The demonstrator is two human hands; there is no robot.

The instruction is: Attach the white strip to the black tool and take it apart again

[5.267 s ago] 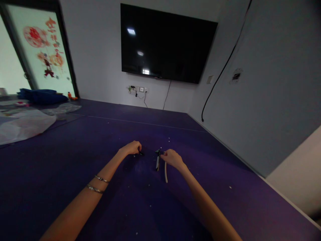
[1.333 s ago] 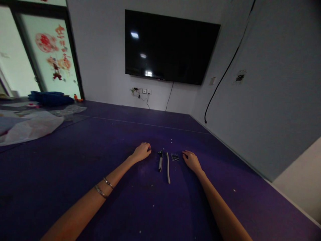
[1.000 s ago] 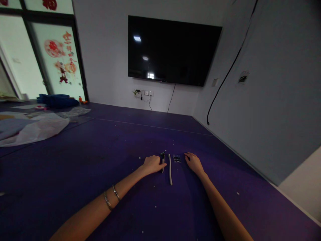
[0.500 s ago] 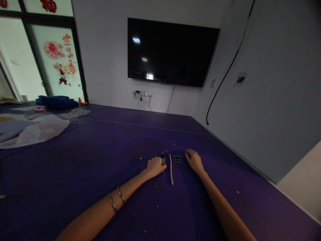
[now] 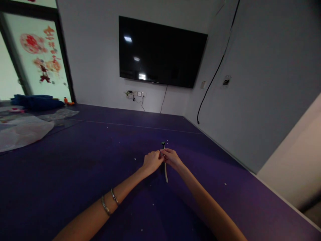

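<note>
My left hand [image 5: 152, 161], with bracelets on its forearm, is closed around what looks like a razor [image 5: 163, 143]. The green and dark head sticks up beyond the fingers; most of its handle is hidden. My right hand [image 5: 172, 158] meets the left at the fingertips, its thumb and fingers pinched together by the razor's handle. What the right fingers grip is hidden. Below the joined hands, a pale, slightly curved rod [image 5: 166, 174] lies on the purple surface, its upper end covered by the hands. The small dark packet is not visible now.
The purple surface [image 5: 105, 147] runs to the wall, with small white scraps scattered on it. Clear plastic sheeting [image 5: 30, 132] and dark blue cloth [image 5: 37, 102] lie at left. A black cable [image 5: 211, 83] hangs on the right wall; a television [image 5: 160, 50] hangs ahead.
My right hand has moved left from beside the dark packet to meet my left hand and has closed. The razor head now points up past the fingers. The view has turned slightly right.
</note>
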